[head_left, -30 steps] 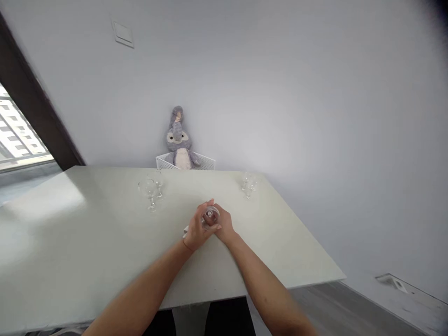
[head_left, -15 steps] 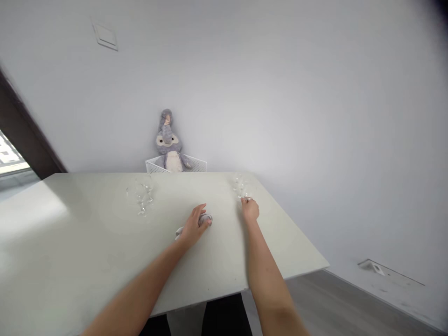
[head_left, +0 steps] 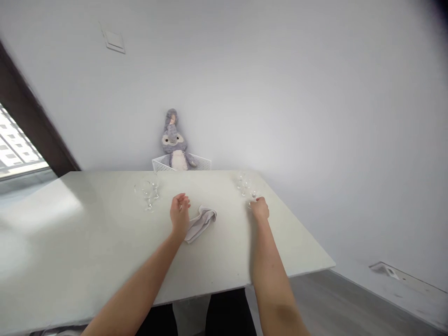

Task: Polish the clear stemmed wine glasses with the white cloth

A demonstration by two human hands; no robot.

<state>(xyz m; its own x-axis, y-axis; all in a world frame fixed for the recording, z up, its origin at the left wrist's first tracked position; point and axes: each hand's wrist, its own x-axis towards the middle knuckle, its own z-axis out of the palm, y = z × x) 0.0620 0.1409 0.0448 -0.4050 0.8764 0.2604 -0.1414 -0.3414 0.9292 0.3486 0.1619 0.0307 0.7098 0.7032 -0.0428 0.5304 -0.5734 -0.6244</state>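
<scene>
My left hand (head_left: 179, 213) is raised just left of a crumpled light grey cloth (head_left: 200, 225), its fingers loosely curled and apart, holding nothing. The cloth lies on the white table at the middle. On the right, my right hand (head_left: 260, 208) is closed on a clear stemmed glass (head_left: 251, 204), mostly hidden by the fingers. Several clear glasses (head_left: 244, 183) stand just beyond that hand. More clear stemmed glasses (head_left: 149, 191) are at the left, beyond my left hand.
A white perforated basket (head_left: 203, 163) with a grey plush toy (head_left: 175, 143) stands behind the far edge of the white table (head_left: 105, 242). The wall rises behind it. A window (head_left: 17, 142) is at the far left.
My left hand has let go of the cloth and moved left, uncovering it. My right hand has shifted slightly right of the glasses behind it. The view has turned a little.
</scene>
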